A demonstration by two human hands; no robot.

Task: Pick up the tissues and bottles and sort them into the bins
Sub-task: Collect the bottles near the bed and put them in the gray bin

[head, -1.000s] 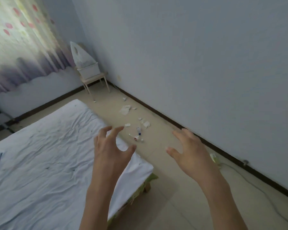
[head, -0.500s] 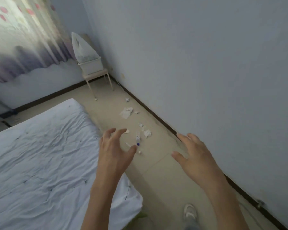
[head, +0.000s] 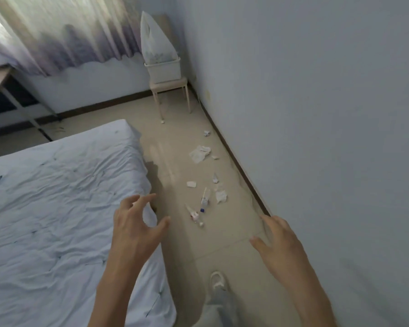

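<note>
Both empty: left hand (head: 137, 230) & right hand (head: 279, 246), fingers apart, loosely curled, by white-sheeted bed (head: 57, 197). Crumpled white tissues (head: 200, 154) & small clear plastic bottles (head: 205, 198) lie scattered on beige tile floor (head: 172, 166) near wall (head: 316, 114), ahead of hands

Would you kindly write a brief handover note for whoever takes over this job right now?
Left hand: open, empty, over the white bed's corner.
Right hand: open, empty, beside the wall.
Two small clear plastic bottles lie on the beige floor ahead; crumpled white tissues lie scattered beyond them.
One white plastic bin, lined with a bag, stands on a stool in the far corner.
Done: nothing picked up.
Left: all tissues and bottles.
</note>
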